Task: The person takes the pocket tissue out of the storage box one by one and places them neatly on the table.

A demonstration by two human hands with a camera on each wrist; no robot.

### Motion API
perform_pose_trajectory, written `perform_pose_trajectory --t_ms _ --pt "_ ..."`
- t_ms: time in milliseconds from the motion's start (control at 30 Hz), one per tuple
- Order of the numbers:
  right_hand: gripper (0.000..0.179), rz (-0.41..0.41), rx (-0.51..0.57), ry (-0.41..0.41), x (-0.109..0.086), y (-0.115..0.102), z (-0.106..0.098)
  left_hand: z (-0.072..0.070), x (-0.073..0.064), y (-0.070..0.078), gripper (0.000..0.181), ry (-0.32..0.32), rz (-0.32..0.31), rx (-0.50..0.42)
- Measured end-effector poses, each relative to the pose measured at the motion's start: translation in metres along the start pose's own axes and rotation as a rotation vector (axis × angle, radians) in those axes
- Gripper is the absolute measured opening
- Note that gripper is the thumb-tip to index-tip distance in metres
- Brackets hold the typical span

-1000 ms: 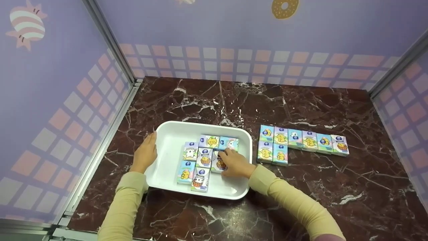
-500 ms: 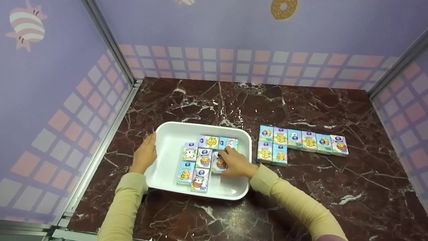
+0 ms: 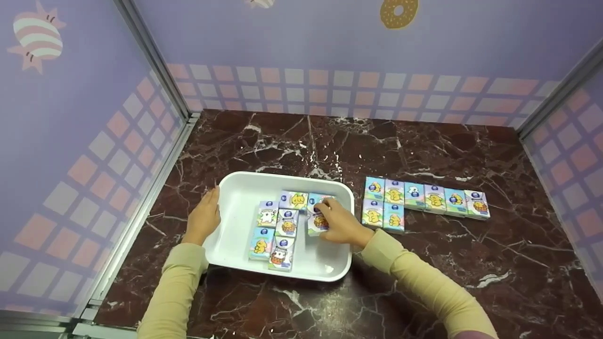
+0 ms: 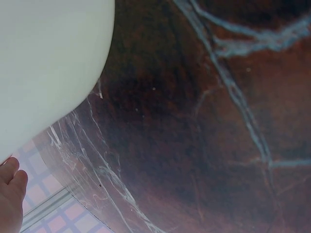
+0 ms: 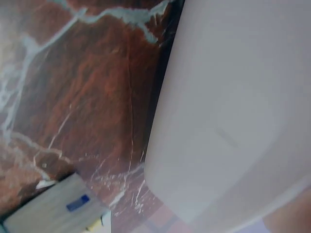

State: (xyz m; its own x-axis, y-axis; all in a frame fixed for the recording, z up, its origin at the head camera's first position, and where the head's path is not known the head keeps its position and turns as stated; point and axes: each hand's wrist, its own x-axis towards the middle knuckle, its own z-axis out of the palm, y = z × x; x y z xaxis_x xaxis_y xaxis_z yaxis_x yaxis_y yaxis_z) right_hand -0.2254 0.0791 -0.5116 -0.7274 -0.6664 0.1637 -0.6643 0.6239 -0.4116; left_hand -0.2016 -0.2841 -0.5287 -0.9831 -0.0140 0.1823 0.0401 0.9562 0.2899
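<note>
My right hand (image 3: pixel 344 223) pinches a small cartoon-printed tissue pack (image 3: pixel 316 223) inside the white tray (image 3: pixel 231 221), in the head view. The pack overlaps the lower part of a blue tissue pack (image 3: pixel 320 198) at the tray's far right. To its left lie several more packs, among them a yellow-figured one (image 3: pixel 287 222) and a red-and-white one (image 3: pixel 281 254). My left hand (image 3: pixel 203 216) rests against the tray's left wall, fingers straight. Those fingertips (image 4: pixel 18 182) show beside the tray's underside in the left wrist view. The held pack is hidden in the right wrist view.
Right of the tray, several tissue packs (image 3: pixel 435 198) lie in a far row on the dark marble surface (image 3: pixel 264 306), with two more in front. One pack (image 5: pixel 60 208) shows near the tray wall (image 5: pixel 218 111) in the right wrist view. Patterned panels (image 3: pixel 282 42) enclose the back and sides.
My right hand has shifted the held tissue pack slightly right and away from me, opening a gap beside the neighbouring pack. The left hand stays at the tray wall.
</note>
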Motion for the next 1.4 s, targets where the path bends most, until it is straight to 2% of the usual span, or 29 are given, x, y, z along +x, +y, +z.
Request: perform_pose_trajectory --t_ms 167,367,600,900,1233,1400 --pt "0.072 0.015 0.029 0.032 -0.002 0.002 -0.01 0.0 0.0 0.0 0.049 0.002 -0.002 -0.002" --pt "0.072 0.02 0.049 0.083 -0.006 0.007 -0.021 -0.001 0.0 0.0 0.049 -0.024 -0.012 0.0" --pt "0.073 0.03 0.088 0.145 -0.012 0.017 -0.034 -0.001 0.0 0.0 0.049 -0.011 -0.007 -0.007" --pt "0.073 0.013 0.107 0.232 -0.025 0.036 -0.046 -0.001 0.0 -0.001 0.051 -0.047 -0.015 0.008" --pt "0.075 0.078 0.132 0.261 -0.041 0.057 -0.054 0.001 0.0 0.0 0.05 -0.019 -0.001 0.001" --pt "0.078 0.084 0.125 0.24 -0.051 0.069 -0.058 0.001 0.0 -0.001 0.05 -0.015 0.003 0.005"
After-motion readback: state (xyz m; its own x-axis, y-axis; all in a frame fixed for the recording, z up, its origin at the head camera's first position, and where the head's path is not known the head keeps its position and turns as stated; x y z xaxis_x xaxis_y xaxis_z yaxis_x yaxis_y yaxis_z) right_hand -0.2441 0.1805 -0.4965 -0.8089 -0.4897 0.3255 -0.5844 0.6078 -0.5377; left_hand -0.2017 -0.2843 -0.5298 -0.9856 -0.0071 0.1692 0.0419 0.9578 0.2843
